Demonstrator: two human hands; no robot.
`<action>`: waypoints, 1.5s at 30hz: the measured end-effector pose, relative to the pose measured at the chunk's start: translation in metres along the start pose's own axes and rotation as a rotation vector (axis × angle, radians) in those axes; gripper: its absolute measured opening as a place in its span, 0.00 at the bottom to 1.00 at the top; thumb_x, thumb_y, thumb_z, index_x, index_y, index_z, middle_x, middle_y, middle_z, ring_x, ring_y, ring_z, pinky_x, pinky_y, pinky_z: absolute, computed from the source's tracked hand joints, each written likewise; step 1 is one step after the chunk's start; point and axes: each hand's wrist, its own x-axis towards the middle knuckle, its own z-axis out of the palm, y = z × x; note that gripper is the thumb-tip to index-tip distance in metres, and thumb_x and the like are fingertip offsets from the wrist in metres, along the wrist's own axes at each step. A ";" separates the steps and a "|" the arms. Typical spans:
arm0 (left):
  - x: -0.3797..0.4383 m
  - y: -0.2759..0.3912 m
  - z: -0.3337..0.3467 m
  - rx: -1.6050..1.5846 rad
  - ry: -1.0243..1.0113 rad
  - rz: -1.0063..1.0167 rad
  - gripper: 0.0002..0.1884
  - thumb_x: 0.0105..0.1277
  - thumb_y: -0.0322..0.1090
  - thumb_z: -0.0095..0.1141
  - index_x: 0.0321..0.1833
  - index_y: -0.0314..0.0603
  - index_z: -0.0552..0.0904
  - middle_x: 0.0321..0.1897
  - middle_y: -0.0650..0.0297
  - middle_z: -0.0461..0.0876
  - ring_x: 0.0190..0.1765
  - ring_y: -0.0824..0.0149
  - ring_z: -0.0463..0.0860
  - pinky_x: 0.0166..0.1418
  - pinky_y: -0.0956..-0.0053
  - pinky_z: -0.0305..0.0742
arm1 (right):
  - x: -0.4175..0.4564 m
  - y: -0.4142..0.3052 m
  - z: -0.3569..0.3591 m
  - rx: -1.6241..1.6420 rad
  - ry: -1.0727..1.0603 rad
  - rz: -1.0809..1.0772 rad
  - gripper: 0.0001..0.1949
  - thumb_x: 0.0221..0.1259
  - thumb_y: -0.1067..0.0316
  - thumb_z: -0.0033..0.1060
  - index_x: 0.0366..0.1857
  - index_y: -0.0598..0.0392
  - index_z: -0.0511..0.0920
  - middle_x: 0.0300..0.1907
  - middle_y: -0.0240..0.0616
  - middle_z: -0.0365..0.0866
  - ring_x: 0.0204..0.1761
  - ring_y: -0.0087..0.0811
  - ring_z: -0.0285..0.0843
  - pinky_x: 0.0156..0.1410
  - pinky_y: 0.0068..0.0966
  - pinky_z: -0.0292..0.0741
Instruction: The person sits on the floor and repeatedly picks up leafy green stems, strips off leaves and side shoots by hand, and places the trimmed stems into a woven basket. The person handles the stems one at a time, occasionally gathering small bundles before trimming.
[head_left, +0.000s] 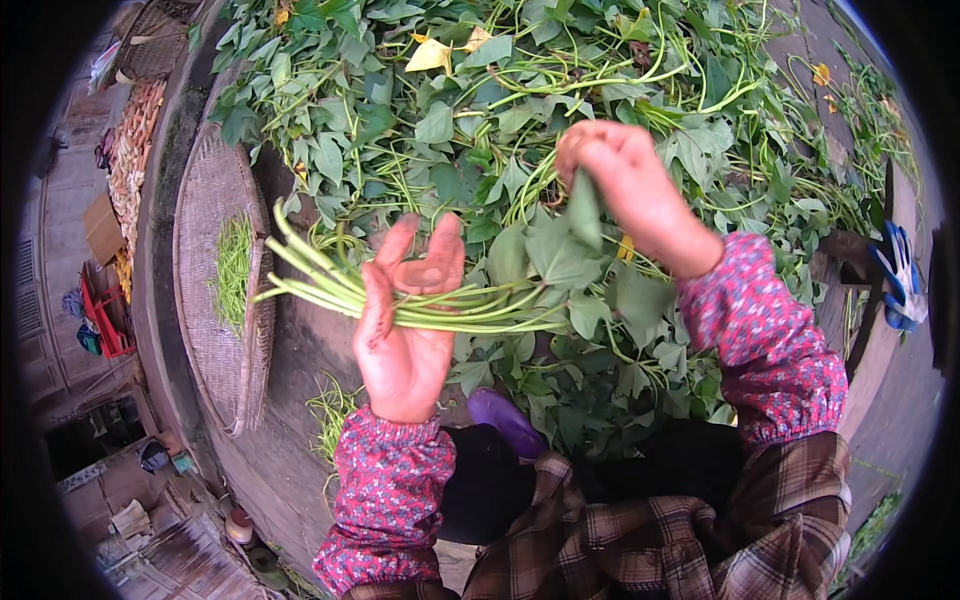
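My left hand (412, 300) holds a bundle of long green leaf stems (465, 307) across its palm, the thumb over them and the fingers partly curled. The cut or broken ends stick out to the left, and broad leaves (566, 251) hang at the right end. My right hand (619, 184), slightly blurred, is closed above those leaves, with a folded green leaf (583, 210) hanging from its fingers. A large heap of leafy green vines (420, 120) spreads beyond and under both hands.
A flat woven basket (210, 180) with a pile of green stems (234, 274) lies at left. Loose stems (330, 420) lie near my left sleeve. Blue and white gloves (900, 277) rest on a wooden bench at right. A purple shoe (506, 421) shows below the vines.
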 end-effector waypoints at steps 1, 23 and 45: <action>-0.001 0.003 0.004 0.016 0.021 0.021 0.26 0.74 0.47 0.38 0.65 0.31 0.61 0.45 0.51 0.81 0.71 0.52 0.60 0.75 0.57 0.52 | 0.004 -0.005 -0.009 0.026 -0.015 -0.008 0.09 0.63 0.69 0.48 0.27 0.57 0.79 0.25 0.26 0.78 0.27 0.15 0.70 0.33 0.16 0.68; -0.004 0.012 0.017 0.163 -0.012 -0.112 0.19 0.76 0.51 0.30 0.39 0.44 0.70 0.10 0.75 0.51 0.14 0.77 0.47 0.23 0.78 0.50 | -0.018 -0.004 0.035 -0.348 -0.959 -0.444 0.07 0.56 0.70 0.58 0.31 0.63 0.79 0.28 0.43 0.77 0.31 0.44 0.76 0.36 0.34 0.72; -0.003 0.024 0.014 0.094 -0.045 -0.152 0.19 0.76 0.51 0.29 0.30 0.47 0.64 0.08 0.76 0.49 0.10 0.78 0.45 0.18 0.78 0.46 | -0.009 0.011 0.024 -0.510 -0.726 -0.589 0.07 0.53 0.67 0.60 0.32 0.58 0.79 0.37 0.38 0.73 0.41 0.41 0.74 0.43 0.35 0.73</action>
